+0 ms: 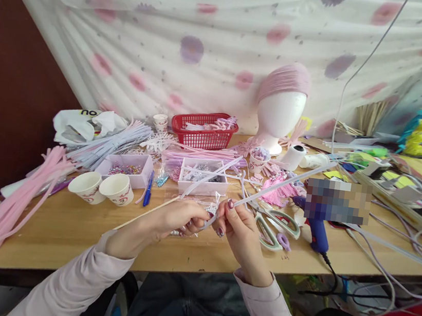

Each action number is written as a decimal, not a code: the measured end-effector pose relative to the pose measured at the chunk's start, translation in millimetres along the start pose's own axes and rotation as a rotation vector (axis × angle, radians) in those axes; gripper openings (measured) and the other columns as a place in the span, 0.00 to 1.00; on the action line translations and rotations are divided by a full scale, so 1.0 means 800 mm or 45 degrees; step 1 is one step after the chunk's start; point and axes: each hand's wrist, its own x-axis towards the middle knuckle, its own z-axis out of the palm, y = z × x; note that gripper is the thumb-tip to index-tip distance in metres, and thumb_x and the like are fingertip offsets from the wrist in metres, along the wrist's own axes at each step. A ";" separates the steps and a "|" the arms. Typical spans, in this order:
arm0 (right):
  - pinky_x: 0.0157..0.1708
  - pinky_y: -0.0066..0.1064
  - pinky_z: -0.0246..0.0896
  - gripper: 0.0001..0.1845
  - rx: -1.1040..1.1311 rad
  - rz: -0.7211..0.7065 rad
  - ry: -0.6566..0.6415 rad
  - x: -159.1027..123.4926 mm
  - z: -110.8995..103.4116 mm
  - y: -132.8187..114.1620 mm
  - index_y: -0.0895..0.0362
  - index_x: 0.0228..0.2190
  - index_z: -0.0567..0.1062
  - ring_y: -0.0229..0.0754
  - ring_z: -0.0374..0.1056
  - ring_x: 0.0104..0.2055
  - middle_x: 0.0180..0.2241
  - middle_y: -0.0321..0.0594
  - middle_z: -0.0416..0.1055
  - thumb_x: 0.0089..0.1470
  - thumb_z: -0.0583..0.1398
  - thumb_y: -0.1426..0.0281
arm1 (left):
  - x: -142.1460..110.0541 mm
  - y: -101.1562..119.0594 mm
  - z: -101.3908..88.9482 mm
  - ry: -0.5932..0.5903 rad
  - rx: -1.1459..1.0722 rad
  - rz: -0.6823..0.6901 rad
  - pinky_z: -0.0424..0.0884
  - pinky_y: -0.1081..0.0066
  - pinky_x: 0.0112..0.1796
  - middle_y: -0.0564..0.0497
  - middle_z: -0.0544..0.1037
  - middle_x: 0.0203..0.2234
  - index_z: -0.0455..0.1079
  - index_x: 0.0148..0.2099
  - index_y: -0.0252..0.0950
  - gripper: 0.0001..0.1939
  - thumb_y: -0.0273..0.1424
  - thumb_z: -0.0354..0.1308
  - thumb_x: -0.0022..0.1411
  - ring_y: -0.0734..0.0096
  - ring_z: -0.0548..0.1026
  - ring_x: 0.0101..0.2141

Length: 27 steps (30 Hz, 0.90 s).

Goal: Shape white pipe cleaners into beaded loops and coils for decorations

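Both of my hands meet above the front of the table. My left hand has its fingers curled around one end of a pale, whitish pipe cleaner. Thumb and fingertips of my right hand pinch the same strip close by, and its long free part slants up to the right. A short stretch shows between the two hands. Under the left wrist a thin light stick crosses the table. Scissors with pale green handles lie just right of my right hand, beside a small purple ring.
Paper cups, a bead box and a blue pen stand or lie left. Pink pipe cleaners hang toward the front edge. Behind are a red basket and a foam head. A blue glue gun and cables lie right.
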 end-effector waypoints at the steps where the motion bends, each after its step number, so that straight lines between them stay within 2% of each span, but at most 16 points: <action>1: 0.26 0.30 0.52 0.21 -0.026 -0.003 0.003 -0.001 -0.001 -0.001 0.57 0.27 0.73 0.35 0.58 0.21 0.16 0.31 0.62 0.60 0.60 0.53 | -0.001 0.000 0.000 -0.009 0.001 -0.014 0.38 0.70 0.20 0.61 0.50 0.14 0.60 0.20 0.37 0.12 0.35 0.53 0.51 0.81 0.44 0.16; 3: 0.28 0.30 0.57 0.16 -0.082 0.003 -0.029 -0.002 -0.001 -0.004 0.57 0.31 0.74 0.36 0.61 0.23 0.19 0.32 0.66 0.57 0.63 0.56 | -0.003 0.000 -0.001 -0.015 -0.039 -0.053 0.38 0.71 0.20 0.62 0.51 0.15 0.67 0.26 0.35 0.13 0.40 0.53 0.55 0.81 0.44 0.16; 4: 0.28 0.30 0.59 0.14 -0.105 0.011 -0.057 -0.002 -0.001 -0.005 0.56 0.32 0.75 0.37 0.63 0.24 0.21 0.33 0.68 0.55 0.66 0.58 | -0.003 0.000 -0.001 -0.010 -0.092 -0.074 0.37 0.72 0.20 0.62 0.50 0.16 0.67 0.28 0.35 0.14 0.42 0.53 0.56 0.81 0.44 0.16; 8: 0.27 0.28 0.64 0.14 -0.139 0.008 -0.098 -0.003 0.002 -0.005 0.56 0.32 0.75 0.37 0.67 0.27 0.29 0.36 0.71 0.47 0.71 0.64 | 0.000 -0.003 -0.005 0.023 -0.294 -0.132 0.39 0.74 0.20 0.63 0.49 0.16 0.54 0.23 0.38 0.17 0.40 0.55 0.53 0.83 0.43 0.17; 11: 0.24 0.27 0.65 0.12 -0.207 -0.002 -0.106 -0.002 0.002 0.002 0.57 0.29 0.76 0.37 0.67 0.26 0.27 0.36 0.72 0.48 0.71 0.63 | 0.001 -0.004 -0.007 0.033 -0.283 -0.149 0.40 0.74 0.19 0.63 0.48 0.15 0.50 0.20 0.39 0.16 0.36 0.55 0.50 0.83 0.43 0.17; 19: 0.22 0.27 0.64 0.13 -0.322 0.099 -0.156 0.000 0.001 0.003 0.58 0.26 0.80 0.37 0.66 0.22 0.21 0.37 0.73 0.47 0.70 0.61 | -0.009 0.001 -0.014 0.023 -0.141 -0.201 0.37 0.73 0.20 0.61 0.51 0.12 0.52 0.16 0.38 0.13 0.32 0.55 0.42 0.84 0.44 0.16; 24: 0.21 0.27 0.63 0.15 -0.205 0.260 -0.193 0.001 0.005 0.004 0.59 0.24 0.80 0.36 0.66 0.20 0.18 0.37 0.72 0.42 0.73 0.60 | -0.011 0.006 -0.016 0.005 -0.091 -0.274 0.37 0.73 0.19 0.62 0.49 0.12 0.52 0.16 0.39 0.15 0.34 0.56 0.41 0.84 0.43 0.15; 27: 0.22 0.27 0.65 0.15 -0.093 0.246 -0.173 -0.002 0.010 0.006 0.59 0.25 0.80 0.35 0.66 0.21 0.20 0.35 0.72 0.44 0.72 0.59 | -0.010 0.007 -0.015 0.035 -0.086 -0.277 0.38 0.74 0.18 0.62 0.49 0.12 0.51 0.16 0.39 0.16 0.36 0.56 0.43 0.84 0.44 0.14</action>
